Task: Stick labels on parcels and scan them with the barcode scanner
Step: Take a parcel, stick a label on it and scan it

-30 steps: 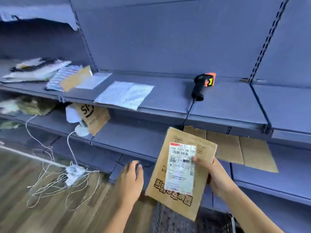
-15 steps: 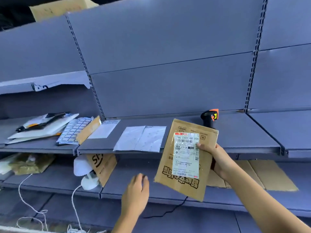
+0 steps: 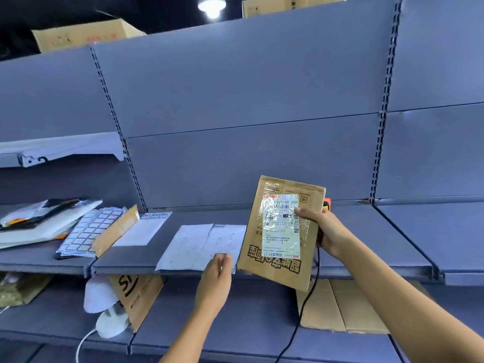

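While aloft, parcel [image 3: 280, 267] in right hand [image 3: 328, 231]

Grey-blue shop shelving [image 3: 248, 87] under a dim ceiling

A lit ceiling lamp [image 3: 211, 5] glows above the back panels, with one cardboard box [image 3: 83, 38] on top at the left and a second box [image 3: 288, 5] beside the lamp. Slotted uprights [image 3: 385, 100] divide the bays. On the lower shelf [image 3: 235, 323] lies flattened cardboard [image 3: 348, 307] to the right; to the left stands a white rounded gadget [image 3: 112, 323] trailing a white cable [image 3: 82, 341].
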Tool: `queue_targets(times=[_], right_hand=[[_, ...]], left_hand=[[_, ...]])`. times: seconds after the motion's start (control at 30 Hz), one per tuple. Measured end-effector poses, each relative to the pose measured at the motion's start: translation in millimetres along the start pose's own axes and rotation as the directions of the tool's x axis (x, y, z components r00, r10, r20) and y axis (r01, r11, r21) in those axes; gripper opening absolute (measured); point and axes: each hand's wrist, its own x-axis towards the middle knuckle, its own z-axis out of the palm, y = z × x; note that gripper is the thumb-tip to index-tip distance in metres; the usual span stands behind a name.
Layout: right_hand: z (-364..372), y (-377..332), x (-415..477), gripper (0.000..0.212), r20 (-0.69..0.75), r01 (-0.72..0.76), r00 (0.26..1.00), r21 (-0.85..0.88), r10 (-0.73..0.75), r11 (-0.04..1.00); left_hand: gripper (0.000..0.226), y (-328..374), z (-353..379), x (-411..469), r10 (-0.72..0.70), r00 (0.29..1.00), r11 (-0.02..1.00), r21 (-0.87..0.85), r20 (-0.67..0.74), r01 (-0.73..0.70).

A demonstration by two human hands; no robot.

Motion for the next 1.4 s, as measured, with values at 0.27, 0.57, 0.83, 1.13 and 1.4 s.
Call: queue_targets(times=[0.27,0.57,0.83,1.13,1.4], right_hand=[[-1,6,77,0.03,-0.002,0.004,1.0,-0.011,-0.004,1.0],[21,0,166,0.064,0.065,0.0,0.998,-0.062,0.004,0.998],[16,9,201,0.058,0.022,0.022,1.0,0.037,-0.023,0.999],[-26,51,183,0.063,-0.595,-0.362,0.769,-0.705,-0.233,0.61],[-32,85,174,0.056,-0.629,-0.549,0.754,-0.761,-0.188,0.345]], left_hand=[[0.039,5,15,94,0.02,0.994,1.0,-0.025,0.107,-0.017],[0.071,13,18,199,0.139,0.832,0.94,-0.337,0.537,0.06],[0.074,-6,66,246,0.187,0.813,0.943,-0.332,0.551,0.008],[0.075,-17,77,289,0.172,0.824,0.942,-0.334,0.54,0.022],[0.078,-25,85,293,0.174,0.793,0.935,-0.35,0.584,0.052]])
